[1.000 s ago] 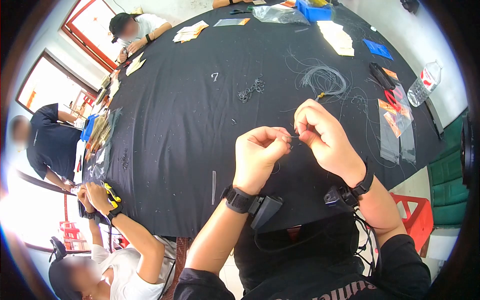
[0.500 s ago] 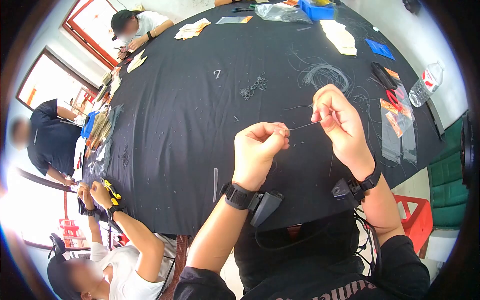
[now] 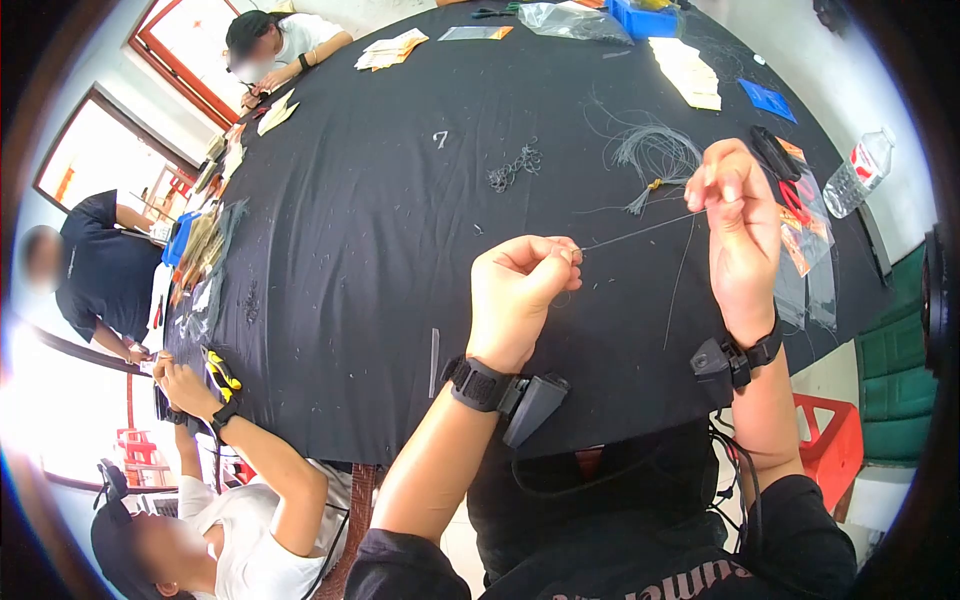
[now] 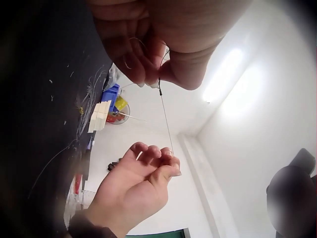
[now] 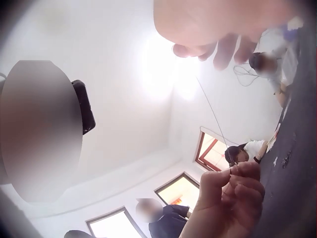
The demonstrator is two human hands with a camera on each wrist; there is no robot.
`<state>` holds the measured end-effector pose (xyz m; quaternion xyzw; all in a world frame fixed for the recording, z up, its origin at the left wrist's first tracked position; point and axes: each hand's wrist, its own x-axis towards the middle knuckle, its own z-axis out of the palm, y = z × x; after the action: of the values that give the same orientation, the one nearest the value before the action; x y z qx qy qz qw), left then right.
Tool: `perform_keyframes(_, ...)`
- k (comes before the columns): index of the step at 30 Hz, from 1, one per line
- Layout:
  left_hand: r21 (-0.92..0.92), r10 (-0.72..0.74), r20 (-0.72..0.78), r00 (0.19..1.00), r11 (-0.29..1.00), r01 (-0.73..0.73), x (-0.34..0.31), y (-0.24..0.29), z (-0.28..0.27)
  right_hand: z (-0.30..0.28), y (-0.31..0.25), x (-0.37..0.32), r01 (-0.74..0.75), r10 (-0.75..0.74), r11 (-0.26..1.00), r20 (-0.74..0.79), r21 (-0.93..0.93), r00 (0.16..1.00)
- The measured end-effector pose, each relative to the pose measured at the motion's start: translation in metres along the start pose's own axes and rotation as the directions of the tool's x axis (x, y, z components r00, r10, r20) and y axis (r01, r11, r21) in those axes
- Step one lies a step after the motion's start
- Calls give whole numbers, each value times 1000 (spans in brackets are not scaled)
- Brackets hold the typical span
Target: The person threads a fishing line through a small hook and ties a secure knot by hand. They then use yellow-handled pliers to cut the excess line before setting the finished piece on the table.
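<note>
In the head view, my left hand (image 3: 522,300) pinches one end of a thin fishing line (image 3: 638,234) between thumb and bent fingers. Up and to the right, my right hand (image 3: 742,250) holds the line between thumb and fingertips. The stretch between the hands runs straight, and a loose tail hangs below the right hand. A small dark knot-like piece (image 4: 160,91) sits on the line just at the left fingertips in the left wrist view. Thin loops of line curl beside those fingers. What lies inside the left pinch is hidden.
Beyond the hands lie a tied coil of line (image 3: 655,150) and a dark tangled heap (image 3: 515,166) on the black cloth (image 3: 350,250). To the right are a water bottle (image 3: 860,172), red-handled scissors (image 3: 795,202) and plastic packets (image 3: 806,285). Other people work along the left side.
My right hand has moved away from the left, up and to the right, drawing a longer straight stretch of line between them. The left hand stays nearly in place, still pinching.
</note>
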<state>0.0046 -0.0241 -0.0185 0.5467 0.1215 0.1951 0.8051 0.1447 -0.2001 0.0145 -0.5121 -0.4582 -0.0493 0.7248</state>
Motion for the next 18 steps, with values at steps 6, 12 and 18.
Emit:
perform_keyframes(6,14,-7,-18,1000,1000,7,0,1,1,-12,1,6,130,-125,988,-57,78,990)
perform_keyframes(12,8,-15,-29,999,1000,15,1,1,-1,-30,-7,10,169,-153,978,-129,120,980)
perform_keyframes(18,8,-20,-40,999,1000,21,2,-1,-2,-52,-12,13,219,-189,966,-198,141,962)
